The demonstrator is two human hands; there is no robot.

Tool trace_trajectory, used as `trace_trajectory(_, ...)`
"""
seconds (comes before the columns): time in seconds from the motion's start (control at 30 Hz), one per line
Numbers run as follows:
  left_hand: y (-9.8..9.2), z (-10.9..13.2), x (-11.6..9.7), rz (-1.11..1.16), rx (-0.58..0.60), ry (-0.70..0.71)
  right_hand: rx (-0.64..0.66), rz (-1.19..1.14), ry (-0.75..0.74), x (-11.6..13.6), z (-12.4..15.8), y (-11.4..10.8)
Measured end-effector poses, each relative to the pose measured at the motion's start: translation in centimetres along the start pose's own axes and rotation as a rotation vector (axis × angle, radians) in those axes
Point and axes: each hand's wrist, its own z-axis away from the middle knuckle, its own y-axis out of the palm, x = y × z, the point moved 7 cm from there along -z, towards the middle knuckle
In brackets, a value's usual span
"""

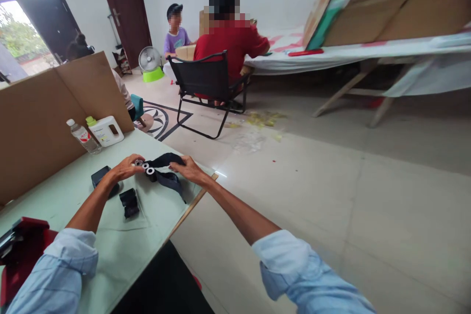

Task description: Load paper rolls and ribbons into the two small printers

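Observation:
My left hand (125, 168) and my right hand (189, 168) both grip a dark strap (167, 171) over the pale green table (110, 245). The strap carries small black rollers with white centres (147, 168) next to my left fingers. Its loose end trails toward the table's edge. A small black part (129, 202) lies near my left forearm, and a dark box (101, 176) sits under my left wrist.
A clear bottle (83, 136) and a white jug with a green cap (106, 130) stand by a cardboard screen (44, 117). A red object (18, 250) sits at the near left. Across the floor, people sit by a black folding chair (208, 91) and a long table (349, 51).

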Motion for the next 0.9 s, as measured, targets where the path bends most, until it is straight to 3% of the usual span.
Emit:
trace_trajectory(0.17,1.7,0.2,-1.4,-0.05,0.019,0.067,0.069,0.077,-0.063,1.7,3.7,-0.1)
trace_trajectory(0.33,3.0,0.0,-2.4,-0.106,0.03,0.096,0.051,0.239,-0.134,2.5,7.1,0.3)
trace_trajectory(0.53,3.1,1.6,-3.2,-0.132,0.068,0.132,0.072,0.508,-0.281,3.2,10.3,2.3)
trace_trajectory(0.77,3.1,4.0,-4.3,-0.163,0.104,0.133,0.036,0.549,-0.254,3.7,12.3,4.6)
trace_trajectory(0.9,2.7,4.8,-3.6,-0.213,0.101,0.064,0.032,0.562,-0.249,4.2,12.6,4.6)
